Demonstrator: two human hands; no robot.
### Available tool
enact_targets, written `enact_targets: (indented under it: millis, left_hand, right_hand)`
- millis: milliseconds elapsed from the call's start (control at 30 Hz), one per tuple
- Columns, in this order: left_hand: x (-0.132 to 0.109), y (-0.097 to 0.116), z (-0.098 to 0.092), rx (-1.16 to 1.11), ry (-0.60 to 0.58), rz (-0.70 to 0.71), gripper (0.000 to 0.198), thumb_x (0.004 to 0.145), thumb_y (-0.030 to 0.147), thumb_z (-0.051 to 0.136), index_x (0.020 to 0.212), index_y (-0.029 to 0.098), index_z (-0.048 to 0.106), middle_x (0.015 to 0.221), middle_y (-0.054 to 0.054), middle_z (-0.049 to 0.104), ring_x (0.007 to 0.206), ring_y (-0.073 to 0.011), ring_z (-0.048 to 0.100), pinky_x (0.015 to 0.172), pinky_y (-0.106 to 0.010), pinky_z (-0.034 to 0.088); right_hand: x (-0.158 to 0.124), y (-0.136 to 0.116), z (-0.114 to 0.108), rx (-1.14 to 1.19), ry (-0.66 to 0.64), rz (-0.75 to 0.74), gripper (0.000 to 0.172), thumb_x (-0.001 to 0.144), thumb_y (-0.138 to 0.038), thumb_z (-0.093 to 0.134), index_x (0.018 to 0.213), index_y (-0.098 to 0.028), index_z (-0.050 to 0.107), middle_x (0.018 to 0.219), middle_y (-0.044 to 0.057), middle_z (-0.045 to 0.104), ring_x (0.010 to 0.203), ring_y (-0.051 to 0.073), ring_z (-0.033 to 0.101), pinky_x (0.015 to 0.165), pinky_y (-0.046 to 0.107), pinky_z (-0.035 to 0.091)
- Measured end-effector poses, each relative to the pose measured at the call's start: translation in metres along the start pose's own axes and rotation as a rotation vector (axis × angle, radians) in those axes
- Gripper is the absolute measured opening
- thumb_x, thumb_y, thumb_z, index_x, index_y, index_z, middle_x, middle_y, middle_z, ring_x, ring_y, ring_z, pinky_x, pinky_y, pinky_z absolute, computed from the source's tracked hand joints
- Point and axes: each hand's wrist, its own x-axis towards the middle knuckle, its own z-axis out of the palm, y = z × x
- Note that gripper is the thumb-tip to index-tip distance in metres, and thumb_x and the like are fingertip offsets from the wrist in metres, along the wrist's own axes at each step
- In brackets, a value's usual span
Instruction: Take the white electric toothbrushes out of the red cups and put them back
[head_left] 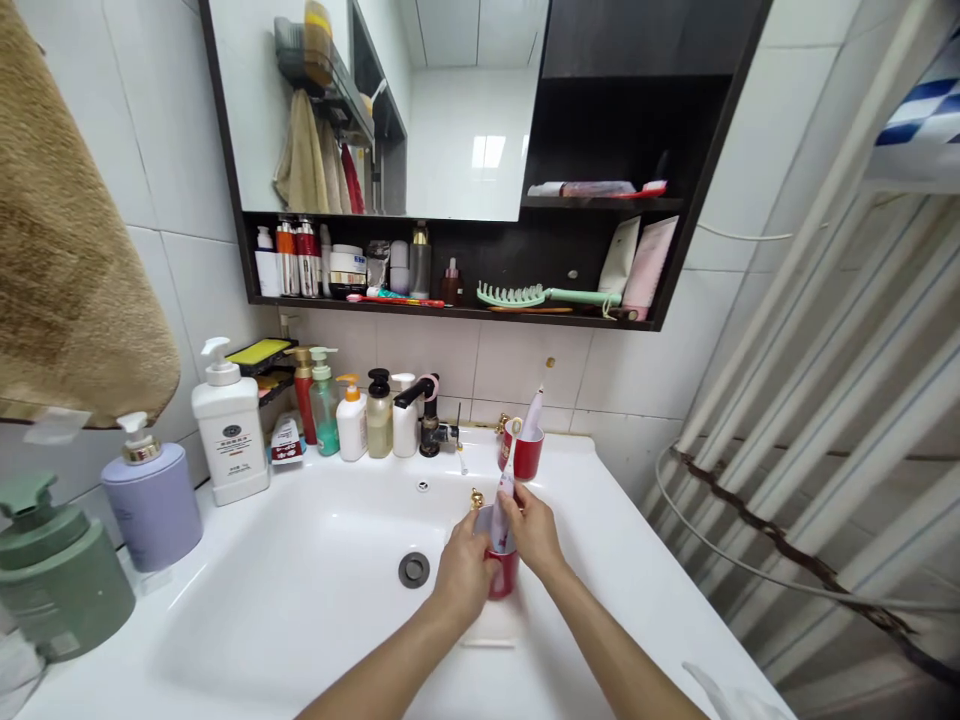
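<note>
Over the right side of the white sink (315, 590), my left hand (463, 568) is closed around a red cup (504, 578) with a gold handle (477, 498). My right hand (537, 530) grips a pale pink electric toothbrush (502, 520), its lower end inside the cup's mouth and its head pointing up. Behind them, a second red cup (528, 458) stands on the sink's back rim with another pale toothbrush (533, 414) leaning in it.
A black faucet (429, 425) rises from the back rim. Pump bottles line the left, including a white one (231, 430) and a purple one (152, 505). A mirror cabinet (457, 312) with a green hairbrush (551, 295) hangs above. Pipes (817, 400) run along the right.
</note>
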Motion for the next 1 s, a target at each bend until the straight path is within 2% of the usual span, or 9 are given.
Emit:
enact_targets:
  millis: [100,200,333,467,633,733,833,933,1000]
  left_hand:
    - [0.008,0.020,0.005,0.006,-0.054,0.094,0.014,0.053,0.007,0.048,0.062,0.016,0.053,0.112,-0.004,0.037,0.102,-0.0203,0.032,0.086,-0.033,0.024]
    - [0.027,0.045,0.019,0.057,-0.083,0.237,0.013,0.054,0.009,0.050,0.065,0.016,0.053,0.111,-0.005,0.038,0.100,-0.0197,0.035,0.085,-0.032,0.026]
    - [0.063,0.070,0.046,0.093,-0.088,0.326,0.013,0.056,0.010,0.050,0.068,0.015,0.054,0.111,-0.006,0.038,0.099,-0.0194,0.035,0.086,-0.030,0.027]
    - [0.098,0.078,0.071,0.121,-0.107,0.330,0.016,0.057,0.010,0.049,0.071,0.014,0.054,0.110,-0.007,0.039,0.096,-0.0200,0.037,0.084,-0.030,0.029]
    - [0.134,0.073,0.089,0.181,-0.119,0.321,0.018,0.059,0.011,0.048,0.076,0.013,0.054,0.110,-0.008,0.038,0.095,-0.0202,0.038,0.082,-0.030,0.030]
    - [0.147,0.070,0.093,0.224,-0.129,0.321,0.018,0.061,0.013,0.048,0.078,0.014,0.053,0.110,-0.007,0.037,0.095,-0.0186,0.038,0.081,-0.028,0.031]
    - [0.150,0.068,0.089,0.274,-0.127,0.326,0.021,0.062,0.017,0.047,0.083,0.016,0.052,0.113,-0.005,0.034,0.098,-0.0177,0.036,0.081,-0.027,0.031]
    - [0.153,0.063,0.074,0.331,-0.065,0.310,0.031,0.064,0.017,0.045,0.095,0.019,0.046,0.118,-0.002,0.027,0.107,-0.0173,0.026,0.088,-0.029,0.023]
    - [0.156,0.055,0.060,0.372,-0.009,0.258,0.035,0.063,0.016,0.046,0.098,0.017,0.044,0.119,-0.005,0.025,0.110,-0.0199,0.019,0.091,-0.034,0.016]
  right_hand:
    - [0.004,0.000,-0.023,0.005,0.051,0.030,0.028,0.063,-0.040,0.041,0.073,-0.019,0.056,0.060,0.001,0.056,0.051,0.014,0.045,0.048,0.023,0.032]
    - [0.019,-0.001,-0.053,-0.040,0.141,0.028,0.032,0.063,-0.042,0.040,0.076,-0.018,0.056,0.065,0.002,0.058,0.054,0.015,0.047,0.051,0.024,0.033]
    - [0.051,0.007,-0.088,-0.292,0.223,0.036,0.033,0.065,-0.041,0.034,0.075,-0.018,0.056,0.055,0.003,0.055,0.050,0.015,0.046,0.048,0.024,0.031]
    - [0.087,0.027,-0.106,-0.397,0.244,0.065,0.031,0.065,-0.036,0.033,0.068,-0.017,0.056,0.053,0.005,0.054,0.050,0.016,0.045,0.048,0.024,0.029]
    - [0.124,0.052,-0.110,-0.441,0.217,0.088,0.029,0.066,-0.034,0.032,0.067,-0.017,0.056,0.056,0.006,0.054,0.051,0.015,0.044,0.048,0.024,0.028]
    - [0.138,0.061,-0.108,-0.447,0.190,0.094,0.030,0.067,-0.033,0.032,0.068,-0.016,0.056,0.056,0.006,0.054,0.051,0.015,0.044,0.048,0.024,0.027]
    - [0.146,0.067,-0.106,-0.443,0.159,0.101,0.031,0.067,-0.034,0.031,0.069,-0.015,0.056,0.056,0.006,0.054,0.051,0.014,0.045,0.048,0.023,0.029]
    - [0.147,0.069,-0.107,-0.435,0.139,0.110,0.033,0.068,-0.035,0.031,0.072,-0.015,0.057,0.058,0.005,0.056,0.054,0.014,0.047,0.049,0.023,0.031]
    - [0.146,0.066,-0.109,-0.434,0.158,0.122,0.034,0.067,-0.036,0.032,0.080,-0.015,0.056,0.064,0.006,0.058,0.059,0.016,0.050,0.052,0.023,0.033]
